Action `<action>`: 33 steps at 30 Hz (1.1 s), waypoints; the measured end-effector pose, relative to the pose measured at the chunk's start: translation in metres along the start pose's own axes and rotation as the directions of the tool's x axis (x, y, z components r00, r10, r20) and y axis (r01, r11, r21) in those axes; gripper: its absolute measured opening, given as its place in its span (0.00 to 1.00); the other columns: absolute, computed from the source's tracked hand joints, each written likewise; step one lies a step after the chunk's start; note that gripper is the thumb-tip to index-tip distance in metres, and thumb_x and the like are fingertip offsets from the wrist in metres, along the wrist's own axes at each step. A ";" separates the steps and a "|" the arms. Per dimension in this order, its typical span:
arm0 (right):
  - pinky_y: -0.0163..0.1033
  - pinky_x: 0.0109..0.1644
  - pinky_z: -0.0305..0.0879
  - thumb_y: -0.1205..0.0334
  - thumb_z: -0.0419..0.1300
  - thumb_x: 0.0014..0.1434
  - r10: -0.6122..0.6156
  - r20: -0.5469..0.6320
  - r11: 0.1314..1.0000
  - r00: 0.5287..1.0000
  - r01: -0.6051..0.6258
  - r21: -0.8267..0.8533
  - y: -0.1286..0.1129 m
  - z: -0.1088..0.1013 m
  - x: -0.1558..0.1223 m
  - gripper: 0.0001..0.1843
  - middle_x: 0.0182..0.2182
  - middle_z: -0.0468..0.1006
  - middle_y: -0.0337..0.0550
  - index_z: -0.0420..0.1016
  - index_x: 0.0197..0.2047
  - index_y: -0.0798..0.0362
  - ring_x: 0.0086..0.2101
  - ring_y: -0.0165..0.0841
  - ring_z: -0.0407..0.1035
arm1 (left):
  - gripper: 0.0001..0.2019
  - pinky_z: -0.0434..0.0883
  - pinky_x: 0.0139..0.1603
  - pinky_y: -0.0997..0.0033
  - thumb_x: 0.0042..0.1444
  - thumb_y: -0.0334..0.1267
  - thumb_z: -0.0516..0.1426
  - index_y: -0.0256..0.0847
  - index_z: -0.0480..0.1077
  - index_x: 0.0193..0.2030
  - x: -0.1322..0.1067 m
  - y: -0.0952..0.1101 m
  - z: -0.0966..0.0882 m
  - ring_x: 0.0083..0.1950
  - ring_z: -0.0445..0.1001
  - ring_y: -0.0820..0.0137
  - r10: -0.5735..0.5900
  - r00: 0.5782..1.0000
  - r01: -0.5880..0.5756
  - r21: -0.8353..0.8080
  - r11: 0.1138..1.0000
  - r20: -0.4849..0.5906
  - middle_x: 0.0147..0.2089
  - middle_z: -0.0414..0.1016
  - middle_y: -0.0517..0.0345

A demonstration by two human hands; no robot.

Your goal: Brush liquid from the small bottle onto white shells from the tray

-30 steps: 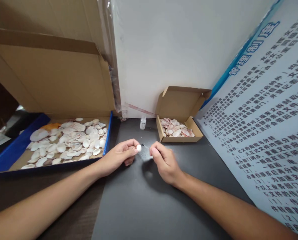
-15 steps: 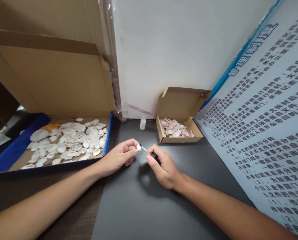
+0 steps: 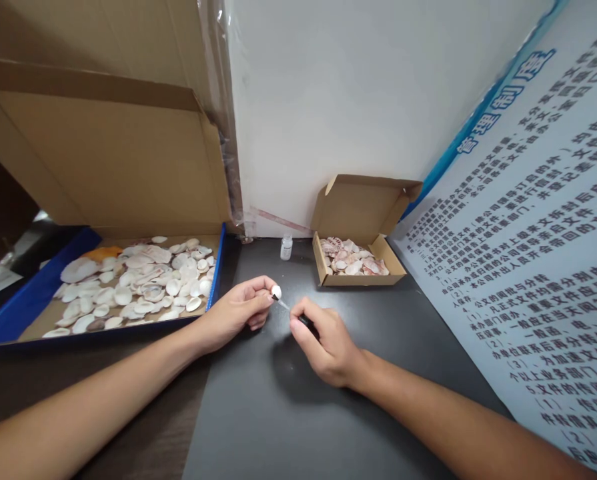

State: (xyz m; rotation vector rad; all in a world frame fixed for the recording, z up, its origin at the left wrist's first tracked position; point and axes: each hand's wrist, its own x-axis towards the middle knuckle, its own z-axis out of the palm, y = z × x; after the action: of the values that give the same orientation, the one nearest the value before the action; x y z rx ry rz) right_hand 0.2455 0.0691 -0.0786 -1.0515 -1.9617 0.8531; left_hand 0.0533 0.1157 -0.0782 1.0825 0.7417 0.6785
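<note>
A small white seashell (image 3: 277, 291) is pinched between the thumb and fingers of my left hand (image 3: 243, 307). My right hand (image 3: 325, 340) grips the black handle of a small brush (image 3: 283, 305), which has a pale, thin shaft and a dark tip. That tip lies over the lower left edge of the shell, close to my left thumb; whether it touches cannot be made out. Beyond both hands a small clear bottle (image 3: 286, 248) with a white label stands upright on the dark table.
To the left, an open blue-sided cardboard box (image 3: 219, 267) holds many pale shells. A smaller open brown box (image 3: 358, 280) with reddish and white shells sits at the back right. A white board (image 3: 328, 100) rises behind, and a printed sign (image 3: 528, 233) leans along the right.
The brush tip has shifted left and down, from the shell's upper right to its lower left edge. My right hand has come slightly left and lower; the shell has turned a little.
</note>
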 end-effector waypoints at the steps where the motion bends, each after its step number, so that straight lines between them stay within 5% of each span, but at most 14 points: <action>1: 0.33 0.29 0.51 0.60 0.49 0.66 0.017 -0.004 1.000 1.000 -0.017 -0.022 0.000 0.000 0.000 0.08 0.20 0.59 0.32 0.62 0.35 0.52 0.21 0.27 0.55 | 0.14 0.53 0.22 0.80 0.55 0.46 0.59 0.39 0.61 0.37 0.000 0.000 0.000 0.19 0.51 0.84 -0.003 1.000 0.003 -0.003 1.000 0.001 0.19 0.53 0.72; 14: 0.34 0.31 0.52 0.61 0.49 0.65 0.061 -0.008 0.977 0.998 -0.061 -0.204 0.001 0.002 0.002 0.09 0.22 0.65 0.34 0.65 0.33 0.52 0.23 0.28 0.59 | 0.15 0.52 0.22 0.80 0.53 0.46 0.61 0.39 0.62 0.37 0.000 0.001 0.000 0.20 0.50 0.84 -0.002 1.000 0.002 -0.032 1.000 -0.020 0.20 0.53 0.72; 21: 0.33 0.29 0.52 0.62 0.49 0.65 -0.054 -0.032 0.990 0.998 0.049 -0.135 0.002 -0.001 0.002 0.08 0.20 0.61 0.32 0.64 0.33 0.52 0.21 0.27 0.56 | 0.17 0.51 0.22 0.80 0.55 0.50 0.59 0.39 0.62 0.37 -0.001 -0.001 0.002 0.20 0.52 0.84 0.022 1.000 -0.021 0.115 0.993 -0.004 0.20 0.53 0.72; 33: 0.34 0.29 0.53 0.62 0.49 0.64 -0.072 -0.060 0.991 0.996 0.064 -0.120 0.002 -0.001 0.001 0.08 0.20 0.62 0.33 0.64 0.33 0.52 0.21 0.27 0.57 | 0.17 0.52 0.22 0.80 0.53 0.49 0.61 0.39 0.61 0.38 0.001 -0.001 0.001 0.19 0.51 0.84 0.022 0.999 -0.021 0.015 1.000 -0.036 0.20 0.53 0.73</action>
State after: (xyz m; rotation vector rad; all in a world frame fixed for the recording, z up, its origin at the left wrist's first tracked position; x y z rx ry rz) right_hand 0.2470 0.0715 -0.0794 -1.0594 -2.0020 0.6653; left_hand 0.0547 0.1152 -0.0787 1.0951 0.7682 0.7138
